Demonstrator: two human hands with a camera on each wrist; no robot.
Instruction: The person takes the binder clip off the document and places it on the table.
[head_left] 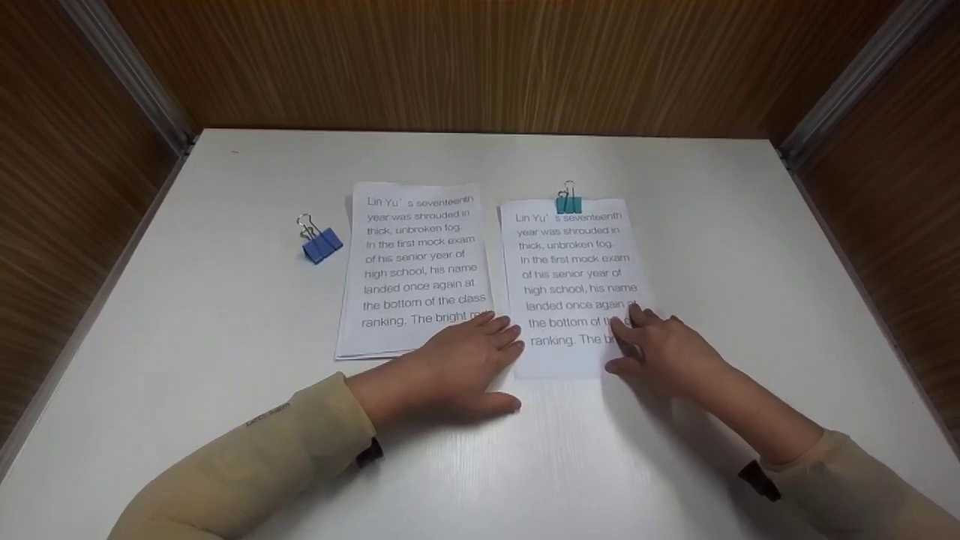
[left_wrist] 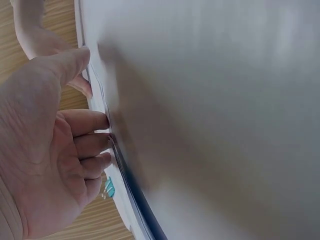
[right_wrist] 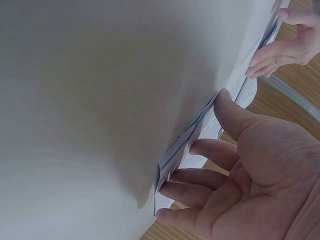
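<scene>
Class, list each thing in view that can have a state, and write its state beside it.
Left stack: print up, top edge unclipped, sheets slightly uneven.
Right stack: print up, clipped.
Blue clip: loose, beside the left stack.
Teal clip: fastened on the right stack's top edge.
Left hand: open, between the stacks.
Right hand: open, at the right stack's right edge.

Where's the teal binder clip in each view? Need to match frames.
Head: just right of centre, above mid-height, on the top edge of the right paper stack: teal binder clip.
Left wrist: left part, below mid-height, just below the fingers of the left hand; small and partly hidden.
Right wrist: not visible.
Shared landmark: the right hand, seen in all three views, large in the right wrist one.
</scene>
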